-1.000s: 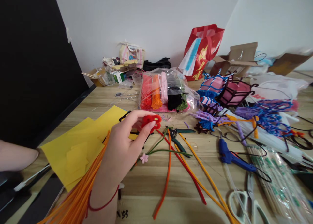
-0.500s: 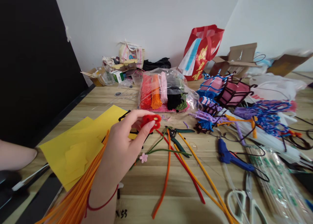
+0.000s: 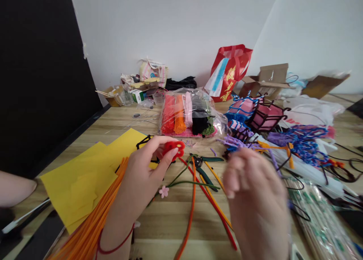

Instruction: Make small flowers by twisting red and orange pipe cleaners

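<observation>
My left hand is closed, pinching a small red fuzzy flower shape with gaps in its petals between thumb and fingers. My right hand is raised at the right, smeared by motion. Its fingers look bunched together; whatever may be between them does not show. Below the flower shape lie green-handled cutting pliers, a green stem and a tiny pink flower. An orange pipe cleaner and a red pipe cleaner stretch toward the front. More orange pipe cleaners lie bunched by my left forearm.
Yellow sheets lie at left, near another person's arm. A clear bag of coloured pipe cleaners sits mid-table. Behind stands a red bag. Pink lantern-like frames, purple-blue pipe cleaners and wrapped sticks crowd the right.
My right hand has come into view at the right, now covering the blue glue gun and most of the scissors. My left hand still pinches the red flower shape in about the same place.
</observation>
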Motion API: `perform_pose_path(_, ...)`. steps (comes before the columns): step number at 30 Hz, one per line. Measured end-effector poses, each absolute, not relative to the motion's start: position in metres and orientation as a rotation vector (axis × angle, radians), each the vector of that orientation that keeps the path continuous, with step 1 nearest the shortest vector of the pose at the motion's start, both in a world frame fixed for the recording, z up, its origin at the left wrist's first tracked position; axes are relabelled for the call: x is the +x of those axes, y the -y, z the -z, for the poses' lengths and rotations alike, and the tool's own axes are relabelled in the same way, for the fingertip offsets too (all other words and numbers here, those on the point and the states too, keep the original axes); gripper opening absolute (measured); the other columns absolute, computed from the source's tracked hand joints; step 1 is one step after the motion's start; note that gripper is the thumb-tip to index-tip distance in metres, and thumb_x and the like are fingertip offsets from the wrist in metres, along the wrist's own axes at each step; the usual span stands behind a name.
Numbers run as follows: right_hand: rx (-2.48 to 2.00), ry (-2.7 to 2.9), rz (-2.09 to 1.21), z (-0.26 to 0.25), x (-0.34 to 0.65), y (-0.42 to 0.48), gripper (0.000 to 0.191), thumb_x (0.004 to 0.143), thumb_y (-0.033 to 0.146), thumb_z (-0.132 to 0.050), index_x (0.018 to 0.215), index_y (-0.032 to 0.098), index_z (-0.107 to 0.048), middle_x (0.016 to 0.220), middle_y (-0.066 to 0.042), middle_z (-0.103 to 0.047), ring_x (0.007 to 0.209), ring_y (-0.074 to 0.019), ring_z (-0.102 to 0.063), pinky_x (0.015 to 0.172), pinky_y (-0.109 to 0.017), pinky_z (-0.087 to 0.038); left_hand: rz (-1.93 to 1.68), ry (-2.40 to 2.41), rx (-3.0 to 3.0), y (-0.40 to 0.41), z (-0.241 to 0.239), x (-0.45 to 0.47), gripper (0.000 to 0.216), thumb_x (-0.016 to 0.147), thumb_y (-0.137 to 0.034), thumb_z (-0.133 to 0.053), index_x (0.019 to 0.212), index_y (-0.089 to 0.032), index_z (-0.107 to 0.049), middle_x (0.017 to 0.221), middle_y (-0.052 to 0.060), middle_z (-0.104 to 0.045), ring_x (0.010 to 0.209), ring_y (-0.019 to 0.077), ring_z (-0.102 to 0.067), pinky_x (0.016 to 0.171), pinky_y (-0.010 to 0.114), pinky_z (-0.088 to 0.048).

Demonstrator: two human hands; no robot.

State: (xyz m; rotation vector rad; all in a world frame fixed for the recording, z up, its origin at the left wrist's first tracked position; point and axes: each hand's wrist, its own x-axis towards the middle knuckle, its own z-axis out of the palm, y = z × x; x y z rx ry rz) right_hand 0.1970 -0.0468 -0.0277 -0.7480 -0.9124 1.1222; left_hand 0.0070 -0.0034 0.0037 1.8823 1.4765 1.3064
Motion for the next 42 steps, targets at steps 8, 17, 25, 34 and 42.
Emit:
perform_pose_path(8, -0.591, 0.71, -1.597, 0.023, 0.185, -0.004, 0.019, 0.072, 0.04, -0.096, 0.079, 0.026, -0.085, 0.074, -0.001, -0.078, 0.055, -0.0096, -0.063, 0.051, -0.018, -0.056, -1.336, -1.362, 1.694, 0.014, -0.005, 0.013, 0.022, 0.096, -0.049, -0.072, 0.106, -0.031, -0.077, 0.104, 0.002, -0.081, 0.09, 0.0208, -0.078, 0.069, 0.025, -0.066)
perform_pose_path(17, -0.572, 0.836, -1.567, 0.01, 0.183, 0.005, 0.021, 0.085, 0.041, -0.081, 0.095, 0.025, -0.087, 0.08, -0.003, -0.075, 0.064, -0.0121, -0.062, 0.058, -0.022, -0.055, -1.262, -1.267, 1.588, 0.019, -0.007, 0.017, 0.028, 0.095, -0.052, -0.072, 0.113, -0.032, -0.078, 0.104, 0.004, -0.082, 0.08, 0.0204, -0.079, 0.045, 0.018, -0.056)
perform_pose_path(25, -0.815, 1.022, -1.323, 0.011, 0.186, 0.006, 0.023, 0.077, 0.037, -0.092, 0.08, 0.021, -0.076, 0.067, 0.001, -0.076, 0.055, -0.0132, -0.068, 0.056, -0.025, -0.061, -1.298, -1.337, 1.703, 0.019, -0.005, 0.019, 0.029, 0.102, -0.054, -0.061, 0.114, -0.032, -0.076, 0.101, 0.003, -0.08, 0.091, 0.021, -0.079, 0.051, 0.018, -0.058)
perform_pose_path(34, -0.721, 0.959, -1.34, 0.017, 0.184, 0.009, 0.018, 0.08, 0.028, -0.091, 0.093, 0.023, -0.08, 0.073, 0.002, -0.079, 0.058, -0.0115, -0.074, 0.059, -0.021, -0.063, -1.294, -1.254, 1.737, 0.015, -0.004, 0.017, 0.022, 0.096, -0.042, -0.073, 0.116, -0.034, -0.076, 0.113, 0.003, -0.079, 0.1, 0.0213, -0.077, 0.059, 0.018, -0.062)
perform_pose_path(42, -0.767, 1.031, -1.368, 0.009, 0.186, 0.011, 0.017, 0.08, 0.029, -0.09, 0.087, 0.022, -0.076, 0.068, 0.002, -0.076, 0.056, -0.0132, -0.073, 0.057, -0.022, -0.063, -1.293, -1.183, 1.689, 0.013, -0.007, 0.019, 0.01, 0.095, -0.034, -0.073, 0.104, -0.031, -0.077, 0.098, -0.001, -0.08, 0.084, 0.013, -0.076, 0.072, 0.016, -0.063)
